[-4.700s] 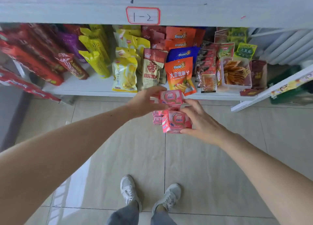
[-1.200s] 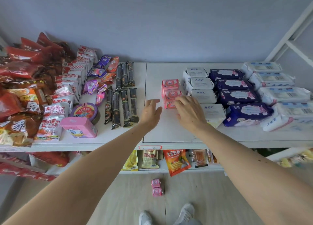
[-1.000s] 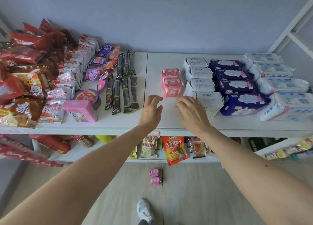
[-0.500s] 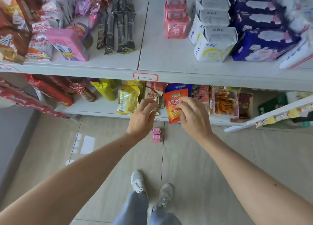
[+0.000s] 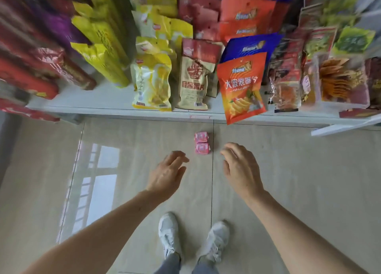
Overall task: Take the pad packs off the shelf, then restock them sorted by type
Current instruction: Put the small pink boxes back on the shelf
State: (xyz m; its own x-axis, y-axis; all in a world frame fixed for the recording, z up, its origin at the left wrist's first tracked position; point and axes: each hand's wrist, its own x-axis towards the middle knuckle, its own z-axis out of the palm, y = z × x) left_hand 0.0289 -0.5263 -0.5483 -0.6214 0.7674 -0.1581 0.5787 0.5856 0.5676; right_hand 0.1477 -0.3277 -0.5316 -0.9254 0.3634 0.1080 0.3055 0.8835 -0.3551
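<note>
Two small pink pad packs (image 5: 202,143) lie one behind the other on the tiled floor, just in front of the low shelf. My left hand (image 5: 168,175) hovers to their lower left, fingers loosely bent, holding nothing. My right hand (image 5: 241,167) hovers to their lower right, fingers relaxed and empty. Neither hand touches the packs. The upper shelf with the other pad packs is out of view.
The low white shelf (image 5: 115,106) carries snack bags: yellow bags (image 5: 152,84), a brown bag (image 5: 194,82), an orange chip bag (image 5: 241,88) hanging over the edge. My white shoes (image 5: 171,232) stand on the beige tiles (image 5: 299,181) below.
The view has dropped from the upper shelf to the floor. Both hands left the pink packs on the upper shelf and came down toward the two pink packs on the tiles.
</note>
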